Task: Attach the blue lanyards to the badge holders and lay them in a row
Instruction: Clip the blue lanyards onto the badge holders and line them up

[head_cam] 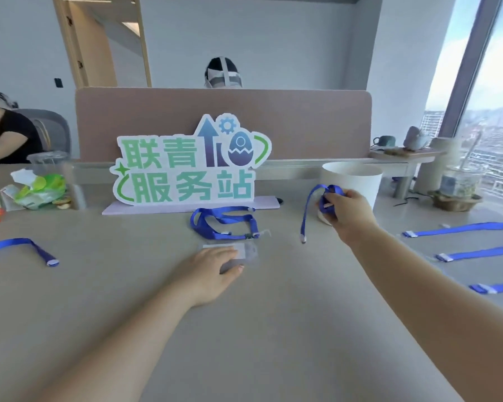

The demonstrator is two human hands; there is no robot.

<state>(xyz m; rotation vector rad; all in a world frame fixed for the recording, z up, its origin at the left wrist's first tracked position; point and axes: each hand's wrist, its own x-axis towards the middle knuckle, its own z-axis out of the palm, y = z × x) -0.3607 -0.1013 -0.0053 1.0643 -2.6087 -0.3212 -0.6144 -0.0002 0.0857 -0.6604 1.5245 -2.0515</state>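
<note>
At the middle of the tabletop (273, 329), just in front of the standing sign (186, 166), we have the left hand (212, 266) lying over a clear badge holder (246, 252). Its fingers are fairly straight and press the holder down. Whether the thumb hooks the near edge, we cannot tell.

Off to the right and farther out, the right hand (347, 211) is closed round a bunched blue lanyard (330, 195), lifted in front of the white bucket (352, 178). One strap tail hangs down with its clip end (303, 239) close to the surface.

So here is what matters: the holder lies left of the held lanyard and nearer to us, its long axis running left to right, and that dangling clip end is the part closest to it. We judge the right hand has to carry that end leftward to the holder.

The stretch between them is bare, but a second lanyard (224, 223) sits coiled just beyond the holder and could snag. Along the right edge a row of lanyards (459, 229) lies parallel, and a lone strap (21, 248) lies far left.
</note>
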